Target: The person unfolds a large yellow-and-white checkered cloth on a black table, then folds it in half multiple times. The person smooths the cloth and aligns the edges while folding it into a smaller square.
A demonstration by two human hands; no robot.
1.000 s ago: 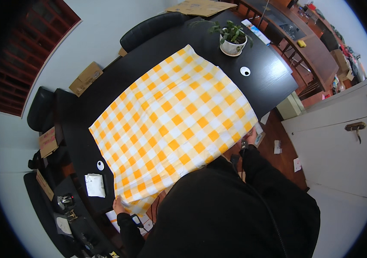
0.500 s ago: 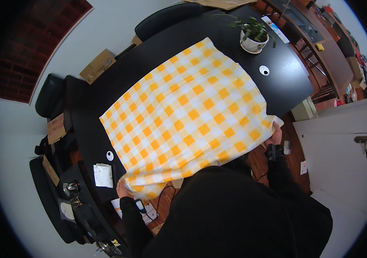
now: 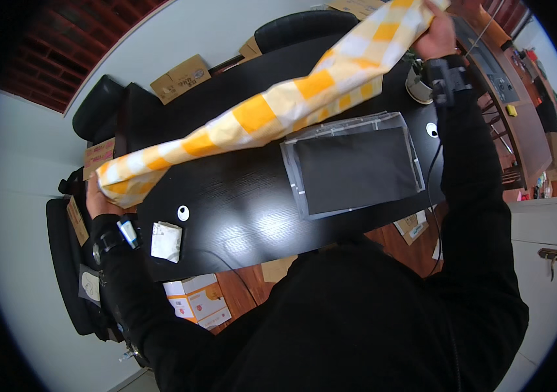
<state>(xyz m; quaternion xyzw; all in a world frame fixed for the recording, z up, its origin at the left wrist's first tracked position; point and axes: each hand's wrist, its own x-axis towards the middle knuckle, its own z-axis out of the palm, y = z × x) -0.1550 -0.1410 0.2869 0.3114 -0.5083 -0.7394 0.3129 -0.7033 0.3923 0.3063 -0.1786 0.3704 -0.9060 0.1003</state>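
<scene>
Between my two raised hands stretches a yellow-and-white checked tablecloth (image 3: pixel 252 117), its near edge lifted and bunched into a long slanting band. My left hand (image 3: pixel 101 199) is closed on its left end, beyond the left side of the table. Higher up at the far right, my right hand (image 3: pixel 436 38) grips the other end, near the potted plant. Below the cloth, a flat black sheet (image 3: pixel 360 171) lies on the dark table (image 3: pixel 239 196), with clear plastic sheeting (image 3: pixel 298 189) showing around its edges.
A white packet (image 3: pixel 166 242) and a white disc with a black dot (image 3: pixel 183 213) lie at the table's left. A similar disc (image 3: pixel 432 130) is at the right, near the plant pot (image 3: pixel 418 89). Black chairs (image 3: pixel 304 30) and cardboard boxes (image 3: pixel 180 78) stand around the table.
Both hands have risen and moved away from me, carrying the tablecloth's near edge up and across. The black sheet and clear plastic, covered before, now show.
</scene>
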